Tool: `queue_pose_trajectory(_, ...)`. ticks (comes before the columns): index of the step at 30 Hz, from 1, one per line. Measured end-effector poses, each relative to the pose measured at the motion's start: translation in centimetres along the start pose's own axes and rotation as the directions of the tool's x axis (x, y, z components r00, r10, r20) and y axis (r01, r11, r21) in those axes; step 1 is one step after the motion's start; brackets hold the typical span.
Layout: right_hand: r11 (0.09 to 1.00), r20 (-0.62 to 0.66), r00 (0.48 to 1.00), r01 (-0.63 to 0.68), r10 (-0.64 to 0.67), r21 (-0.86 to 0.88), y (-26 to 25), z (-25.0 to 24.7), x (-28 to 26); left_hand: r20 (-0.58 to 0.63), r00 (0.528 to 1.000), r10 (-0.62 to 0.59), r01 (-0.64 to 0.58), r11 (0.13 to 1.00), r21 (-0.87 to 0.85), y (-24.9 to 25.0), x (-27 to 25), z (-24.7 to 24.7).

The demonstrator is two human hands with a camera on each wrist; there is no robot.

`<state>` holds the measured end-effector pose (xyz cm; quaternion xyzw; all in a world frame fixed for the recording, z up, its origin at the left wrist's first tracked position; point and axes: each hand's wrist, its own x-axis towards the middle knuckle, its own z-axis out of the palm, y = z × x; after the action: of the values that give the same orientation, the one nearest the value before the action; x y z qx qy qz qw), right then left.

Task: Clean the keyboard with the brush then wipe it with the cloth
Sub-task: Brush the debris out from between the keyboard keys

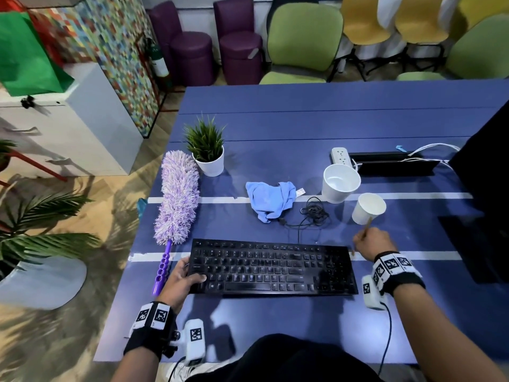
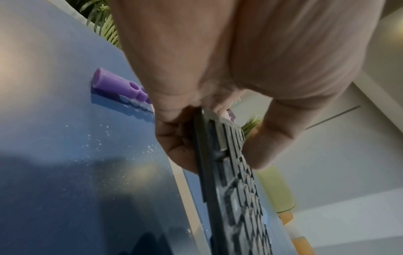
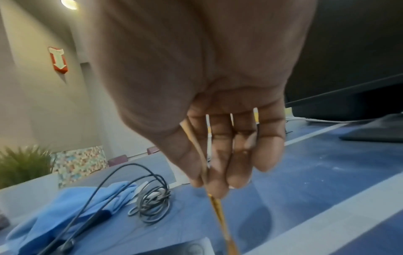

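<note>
While the left hand (image 1: 184, 274) grips the keyboard's (image 1: 272, 267) left end to steady it on the bench (image 1: 303, 128), the right hand (image 1: 371, 241) pinches a thin brush (image 3: 220, 217) beside its right end; the cloth (image 1: 271, 199) waits behind.

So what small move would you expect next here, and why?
Probably the right hand carries the thin brush it pinches leftward over the keyboard. The left hand grips the keyboard's left end, steadying it, and the blue cloth lies untouched behind, so brushing comes first.
</note>
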<state>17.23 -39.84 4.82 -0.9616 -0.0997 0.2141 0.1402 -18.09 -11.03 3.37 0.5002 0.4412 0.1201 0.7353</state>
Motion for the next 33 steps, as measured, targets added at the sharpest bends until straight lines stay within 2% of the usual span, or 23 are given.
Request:
queue_pose_trajectory(3, 0.996, 0.033, 0.997, 0.064, -0.067, 0.065, -0.2, 0.2, -0.2, -0.003, 1.0, 0.004, -0.005, 1.0, -0.026, 0.0, 0.0, 0.3)
queue_pose_trajectory(6, 0.993, 0.095, 0.99, 0.103, -0.108, 0.059, -1.8, 1.7, -1.1, 0.01, 1.0, 0.013, -0.013, 1.0, -0.027, 0.2, 0.0, 0.3)
queue_pose_trajectory(8, 0.976, 0.123, 0.97, 0.202, -0.211, 0.085, -4.0, 2.6, -2.2, 0.021, 1.0, 0.014, -0.014, 1.0, -0.025, 0.1, 0.1, 0.2)
queue_pose_trajectory(12, 0.887, 0.168, 0.883, 0.396, -0.439, 0.238, -10.0, 4.3, -5.1, 0.028, 0.999, 0.02, -0.019, 0.999, -0.029, 0.1, 0.1, 0.2)
queue_pose_trajectory(16, 0.801, 0.176, 0.803, 0.493, -0.569, 0.34, -15.6, 6.3, -7.2, 0.035, 0.999, 0.02, -0.019, 0.999, -0.032, 0.1, 0.0, 0.2)
queue_pose_trajectory(22, 0.73, 0.26, 0.706, 0.517, -0.659, 0.447, -22.1, 8.0, -9.2, 0.035, 0.999, 0.037, -0.038, 0.999, 0.024, -0.5, 0.1, 0.2)
queue_pose_trajectory(27, 0.678, 0.305, 0.62, 0.551, -0.723, 0.487, -25.6, 9.0, -10.6, 0.016, 0.999, 0.046, -0.046, 0.998, 0.041, -0.7, 0.0, 0.5)
queue_pose_trajectory(30, 0.655, 0.3, 0.599, 0.553, -0.742, 0.516, -26.1, 9.5, -11.0, 0.013, 0.999, 0.05, -0.05, 0.998, 0.041, -0.8, 0.2, 0.5)
queue_pose_trajectory(33, 0.655, 0.28, 0.6, 0.613, -0.75, 0.442, -26.0, 8.8, -10.9, 0.016, 0.999, 0.05, -0.051, 0.997, 0.057, -1.0, 0.5, 0.3)
